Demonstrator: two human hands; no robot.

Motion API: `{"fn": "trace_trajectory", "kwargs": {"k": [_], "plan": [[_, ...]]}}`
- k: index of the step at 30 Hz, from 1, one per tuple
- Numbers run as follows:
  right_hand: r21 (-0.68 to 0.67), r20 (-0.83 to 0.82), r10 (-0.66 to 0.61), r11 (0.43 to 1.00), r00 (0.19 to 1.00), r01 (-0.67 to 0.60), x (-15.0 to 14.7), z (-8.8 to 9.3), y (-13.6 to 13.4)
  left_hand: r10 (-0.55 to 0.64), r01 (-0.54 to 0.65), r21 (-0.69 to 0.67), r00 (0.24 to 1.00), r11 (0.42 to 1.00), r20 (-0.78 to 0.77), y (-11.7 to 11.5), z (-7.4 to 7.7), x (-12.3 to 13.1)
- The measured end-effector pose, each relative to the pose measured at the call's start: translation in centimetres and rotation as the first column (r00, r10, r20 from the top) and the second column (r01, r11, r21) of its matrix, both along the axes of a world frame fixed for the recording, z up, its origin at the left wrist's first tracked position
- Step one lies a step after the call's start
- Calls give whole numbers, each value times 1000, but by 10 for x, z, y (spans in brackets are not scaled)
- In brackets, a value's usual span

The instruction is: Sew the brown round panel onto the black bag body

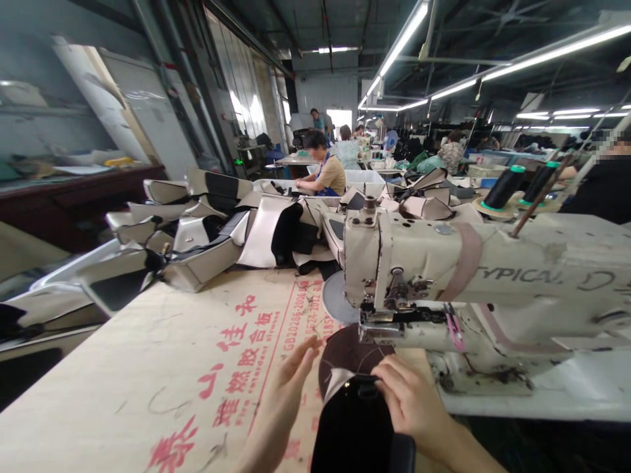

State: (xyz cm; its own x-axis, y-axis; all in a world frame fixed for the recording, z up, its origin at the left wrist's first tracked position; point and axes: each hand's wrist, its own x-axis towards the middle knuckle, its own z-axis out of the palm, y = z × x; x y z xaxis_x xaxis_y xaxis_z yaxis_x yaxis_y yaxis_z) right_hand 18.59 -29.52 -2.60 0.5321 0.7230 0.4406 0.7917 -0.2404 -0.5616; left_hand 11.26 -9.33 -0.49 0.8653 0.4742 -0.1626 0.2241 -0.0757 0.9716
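My left hand [290,378] lies on the plywood table [148,368] with its fingers stretched out, just left of a dark brown and black leather piece [352,394]. My right hand [407,401] rests on top of that piece with its fingers curled down, pressing it close to the needle area of a cream sewing machine [444,276]. The piece runs from under the machine head toward me. A pale underside flap shows at its left edge.
A heap of beige and black stitched covers [207,230] fills the table's far side. Two black thread cones [503,187] stand behind the machine. A seated person [325,172] works at a far table, and another person [606,177] sits at the right.
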Motion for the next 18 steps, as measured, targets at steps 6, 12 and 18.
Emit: {"fn": "trace_trajectory", "kwargs": {"k": [6,12,18], "plan": [[-17,-21,-4,1000,1000,4,-1,4,0,-455,450,149,891,881,-1,-13,-5,-43],[-45,-47,-22,999,999,19,-4,7,4,-536,523,305,843,796,-44,0,-17,-28],[48,-132,-64,996,989,71,-9,3,17,-145,82,649,988,756,45,-11,-21,-8]]}}
